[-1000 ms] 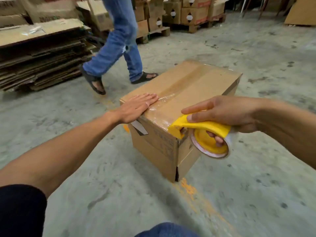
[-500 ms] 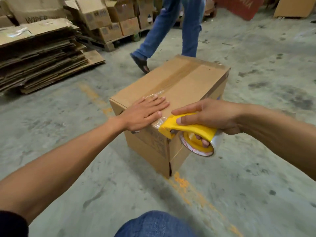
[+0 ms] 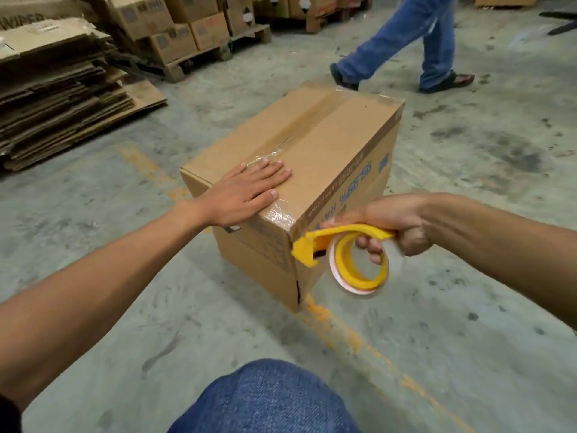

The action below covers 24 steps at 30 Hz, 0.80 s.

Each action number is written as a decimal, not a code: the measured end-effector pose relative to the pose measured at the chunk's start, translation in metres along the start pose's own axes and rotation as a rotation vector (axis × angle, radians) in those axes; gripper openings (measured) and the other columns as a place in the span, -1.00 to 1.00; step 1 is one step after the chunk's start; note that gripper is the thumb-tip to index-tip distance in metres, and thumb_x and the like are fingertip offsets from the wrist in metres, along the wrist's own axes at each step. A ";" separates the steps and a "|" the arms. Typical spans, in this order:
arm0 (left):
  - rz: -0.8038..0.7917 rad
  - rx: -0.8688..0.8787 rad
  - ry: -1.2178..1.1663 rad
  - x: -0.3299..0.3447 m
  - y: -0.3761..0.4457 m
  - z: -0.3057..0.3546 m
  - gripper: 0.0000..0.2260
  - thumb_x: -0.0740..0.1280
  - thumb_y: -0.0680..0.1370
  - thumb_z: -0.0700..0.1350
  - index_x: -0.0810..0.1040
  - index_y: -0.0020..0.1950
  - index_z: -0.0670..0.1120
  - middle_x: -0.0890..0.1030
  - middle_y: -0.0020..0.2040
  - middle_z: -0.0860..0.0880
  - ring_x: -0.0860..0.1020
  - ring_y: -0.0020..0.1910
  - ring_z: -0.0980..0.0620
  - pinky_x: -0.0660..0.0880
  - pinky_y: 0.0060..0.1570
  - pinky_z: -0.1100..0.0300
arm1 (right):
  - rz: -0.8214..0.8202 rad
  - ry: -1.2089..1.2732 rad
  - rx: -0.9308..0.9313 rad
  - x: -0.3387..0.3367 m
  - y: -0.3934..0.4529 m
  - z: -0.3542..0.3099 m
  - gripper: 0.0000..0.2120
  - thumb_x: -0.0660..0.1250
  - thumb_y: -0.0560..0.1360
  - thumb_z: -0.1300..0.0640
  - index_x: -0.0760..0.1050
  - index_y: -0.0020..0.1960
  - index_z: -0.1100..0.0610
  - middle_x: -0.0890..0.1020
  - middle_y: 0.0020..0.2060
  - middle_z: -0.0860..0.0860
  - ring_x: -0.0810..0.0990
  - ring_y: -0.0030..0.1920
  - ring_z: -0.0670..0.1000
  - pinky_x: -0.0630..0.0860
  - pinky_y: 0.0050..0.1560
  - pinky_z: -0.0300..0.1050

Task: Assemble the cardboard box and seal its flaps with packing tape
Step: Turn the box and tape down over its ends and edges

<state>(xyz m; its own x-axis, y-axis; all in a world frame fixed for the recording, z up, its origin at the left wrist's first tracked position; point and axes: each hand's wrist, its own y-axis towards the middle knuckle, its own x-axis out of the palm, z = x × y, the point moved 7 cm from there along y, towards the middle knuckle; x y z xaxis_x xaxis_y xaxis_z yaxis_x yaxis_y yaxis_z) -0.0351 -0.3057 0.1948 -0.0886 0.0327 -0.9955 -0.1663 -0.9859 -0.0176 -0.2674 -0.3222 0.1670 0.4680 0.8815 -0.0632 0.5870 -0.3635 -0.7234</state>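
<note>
head view: box [image 3: 331, 145] stands on the floor [image 3: 468, 323], flaps closed, clear tape [image 3: 282, 214] along top seam | left hand [image 3: 246, 192] lies flat and spread on the near top corner | right hand [image 3: 396, 223] grip clamped on yellow tape dispenser [image 3: 340, 245], just beside the box's near edge

Legible markings, by carrier:

1. Cardboard box [image 3: 315, 145], on the floor at centre: blue print runs along its right side panel, at about 3 o'clock from the box top. The line is seen at a slant and blurred; neither the small capitals nor the larger blue characters and digits can be read.

2. Flattened carton [image 3: 22, 18] leaning at 10 o'clock, top left: dark capitals, cut off by the frame edge, read roughly "WIPER".

3. Stacked cartons [image 3: 175, 29] on the pallet at 11 o'clock: dark printed patches and diamond-shaped labels, text too small to read.
</note>
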 end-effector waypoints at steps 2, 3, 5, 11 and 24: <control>-0.012 -0.006 -0.005 -0.001 0.002 0.000 -0.54 -0.17 0.62 0.23 -0.11 0.53 0.29 -0.08 0.57 0.22 -0.15 0.54 0.18 -0.13 0.52 -0.05 | -0.012 -0.277 0.148 0.005 0.029 0.048 -0.74 0.36 0.54 0.01 0.55 0.01 0.23 0.55 -0.49 0.07 0.50 -0.55 -0.02 0.53 -0.40 -0.16; -0.020 -0.014 -0.004 -0.002 0.002 0.000 -0.54 -0.16 0.62 0.22 -0.10 0.53 0.28 -0.08 0.57 0.21 -0.16 0.54 0.17 -0.13 0.51 -0.07 | -0.004 -0.398 0.221 0.007 0.039 0.073 -0.72 0.40 0.50 0.02 0.58 0.02 0.25 0.64 -0.41 0.08 0.57 -0.46 0.01 0.55 -0.31 -0.13; -0.012 -0.057 0.003 -0.004 0.000 0.000 -0.51 -0.17 0.61 0.23 -0.07 0.55 0.25 -0.07 0.58 0.17 -0.15 0.56 0.12 -0.12 0.51 -0.10 | -0.029 -0.520 0.294 0.007 0.053 0.102 -0.60 0.46 0.43 -0.01 0.63 0.15 0.24 0.72 -0.04 0.14 0.63 -0.22 0.08 0.57 -0.22 -0.11; 0.026 -0.054 0.081 0.007 -0.001 0.059 -0.36 -0.11 0.53 0.38 -0.06 0.57 0.18 -0.03 0.60 0.07 -0.08 0.58 0.01 -0.11 0.51 -0.12 | 0.059 -0.599 0.177 -0.013 0.083 0.078 -0.50 0.46 0.41 -0.03 0.58 0.28 0.18 0.62 0.23 0.13 0.62 0.06 0.10 0.58 0.04 -0.02; 0.207 -0.120 0.166 0.014 -0.069 0.020 -0.52 -0.02 0.65 0.12 0.12 0.57 0.08 0.15 0.57 0.09 0.09 0.56 0.01 0.03 0.50 -0.07 | -0.164 -1.237 -0.120 0.048 0.112 0.110 -0.21 0.21 0.54 0.12 -0.18 0.58 -0.22 0.31 0.50 0.11 0.37 0.40 0.19 0.35 0.36 0.02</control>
<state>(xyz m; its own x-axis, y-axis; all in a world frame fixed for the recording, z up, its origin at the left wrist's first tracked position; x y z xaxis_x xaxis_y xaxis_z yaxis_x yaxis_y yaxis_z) -0.0447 -0.2340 0.1844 0.0553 -0.1892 -0.9804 -0.0428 -0.9814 0.1870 -0.2516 -0.2873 0.0068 -0.5108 0.5874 -0.6277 0.6663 -0.1909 -0.7208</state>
